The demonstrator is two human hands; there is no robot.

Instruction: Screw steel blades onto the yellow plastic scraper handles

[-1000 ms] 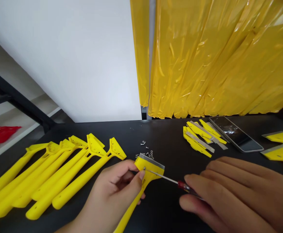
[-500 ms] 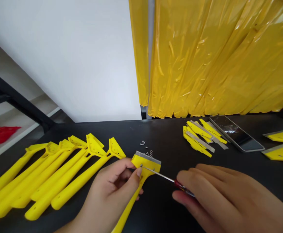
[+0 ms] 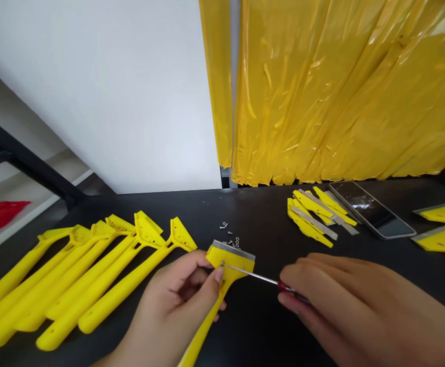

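Note:
My left hand (image 3: 180, 300) grips a yellow scraper (image 3: 232, 261) just below its head, thumb on the near face and fingers behind. A grey metal blade lies along the head's far edge. My right hand (image 3: 344, 306) is closed round the red handle of a screwdriver (image 3: 256, 276). The thin shaft reaches left to a small screw (image 3: 223, 263) in the left part of the scraper head; its tip touches there. Just beyond the head lie several small loose screws and nuts (image 3: 230, 237), some hidden behind the blade. My right palm hides most of the screwdriver handle.
Several yellow scraper handles (image 3: 123, 285) lie side by side at left. Loose yellow plates and grey blades (image 3: 314, 214) sit at the back right, next to a phone (image 3: 371, 209). Bladed scrapers (image 3: 442, 237) lie at the right edge. Yellow plastic sheeting (image 3: 340, 92) hangs behind the black table.
My right hand has shifted slightly to the right and turned a little with the screwdriver. The tip stays at the screw. My left hand holds the scraper almost unmoved.

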